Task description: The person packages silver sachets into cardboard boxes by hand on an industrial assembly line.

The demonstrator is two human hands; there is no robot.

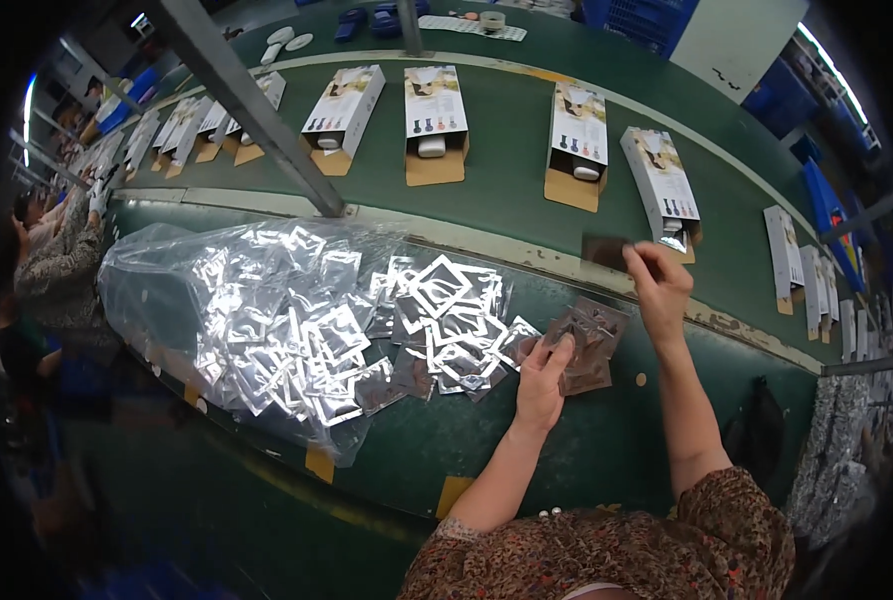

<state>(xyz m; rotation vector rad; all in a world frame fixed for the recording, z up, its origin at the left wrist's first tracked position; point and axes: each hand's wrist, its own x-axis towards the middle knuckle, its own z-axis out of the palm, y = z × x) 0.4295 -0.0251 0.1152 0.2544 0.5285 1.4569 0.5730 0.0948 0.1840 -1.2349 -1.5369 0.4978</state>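
My left hand (pixel 541 388) is closed on a small stack of silvery foil sachets (pixel 592 345), held fanned just above the green bench, thumb on top. My right hand (pixel 660 287), farther off, pinches a single flat sachet (pixel 606 252) by its edge; it looks dark and blurred. Close beyond this hand, on the belt, lies a white printed box (pixel 661 180) with its near end open and something shiny in the opening. Left of my hands, a heap of loose foil sachets (pixel 456 325) spills out of a large clear plastic bag (pixel 156 262).
More open-ended boxes (pixel 434 105) lie spaced along the green conveyor belt (pixel 511 110). A metal post (pixel 256 110) slants up at the bench's far edge. A black bag-like thing (pixel 759 425) is at the right. Other people (pixel 61 250) sit far left.
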